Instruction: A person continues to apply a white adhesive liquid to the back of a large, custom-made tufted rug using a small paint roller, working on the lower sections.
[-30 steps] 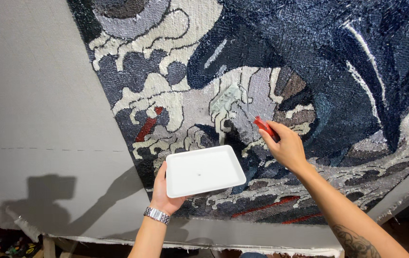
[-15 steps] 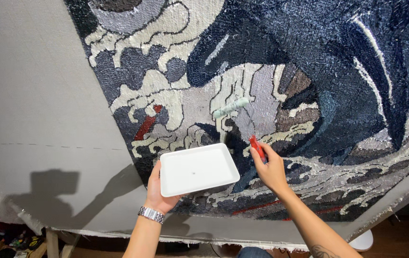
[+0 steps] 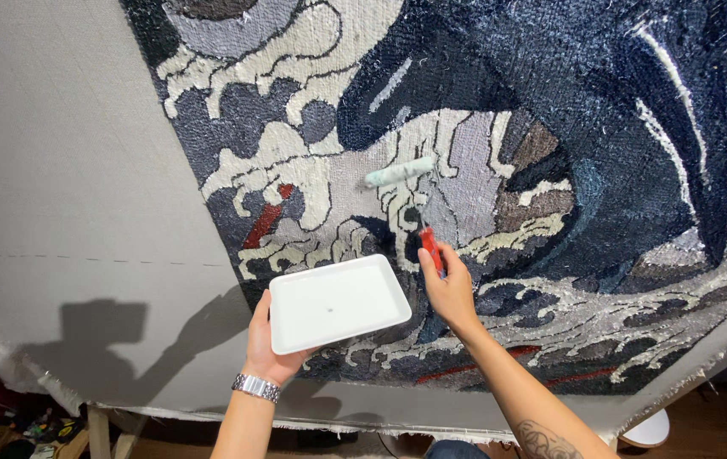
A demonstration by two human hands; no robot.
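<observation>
Head view of a tufted rug (image 3: 550,170) stretched on pale backing cloth (image 3: 66,170). The rug's top and right edges are cut off by the frame, and both forearms leave it at the bottom. The frame behind the cloth is hidden; only wooden legs (image 3: 100,429) show at lower left. The wire between roller and handle is thin and hard to trace against the pile.

Left hand (image 3: 271,344): grip clamped on the near edge of a white rectangular tray (image 3: 338,302), thumb on the rim, fingers hidden beneath it. The tray is held tilted just in front of the rug's lower part; whether anything lies in it cannot be made out. A metal watch (image 3: 255,387) sits on the wrist.

Right hand (image 3: 450,289): grip closed around the red handle (image 3: 431,249) of a small paint roller (image 3: 399,172), whose pale green sleeve lies against the rug's light central area, above the tray.
</observation>
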